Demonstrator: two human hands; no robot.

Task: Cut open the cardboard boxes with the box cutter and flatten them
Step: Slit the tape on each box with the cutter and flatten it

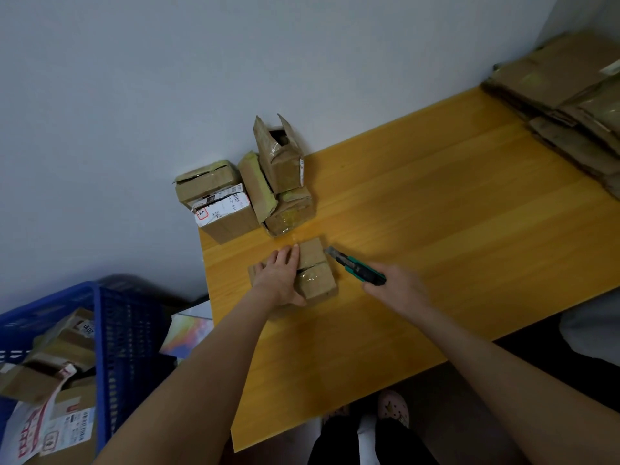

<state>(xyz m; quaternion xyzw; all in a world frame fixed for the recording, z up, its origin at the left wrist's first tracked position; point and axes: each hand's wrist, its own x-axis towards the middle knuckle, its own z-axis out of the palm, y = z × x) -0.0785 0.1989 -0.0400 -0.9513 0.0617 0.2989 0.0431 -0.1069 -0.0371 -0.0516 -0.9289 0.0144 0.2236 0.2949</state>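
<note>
- The right grip [392, 286] is closed round the rear of the green-and-black box cutter with a grey blade [355, 267]. The fingers wrap the handle, and the blade end points up and to the left.
- The left grip [280, 275] is spread flat with the fingers straight. It holds nothing and presses down on the small brown taped cardboard box [315, 273].
- The box lies on the yellow wooden table [436, 213] near its left edge, between the two grips. A dark seam line runs across its top.
- The blade tip sits just beside the far right corner of the box. Contact cannot be confirmed.
- Step in hand, as judged: slitting the tape seam.
- Keep the blade shallow and run it along the seam line.
- Draw the stroke away from the left grip, whose fingertips lie close to the seam.
- Maintain downward pressure so the box cannot slide on the smooth table.
- A cluster of taped cardboard boxes [248, 193] stands beyond, against the wall. One of them has raised flaps.
- A stack of flattened cardboard [570, 105] occupies the far right end of the table.
- A blue plastic crate [100, 313] holding more parcels stands on the floor to the left.
</note>
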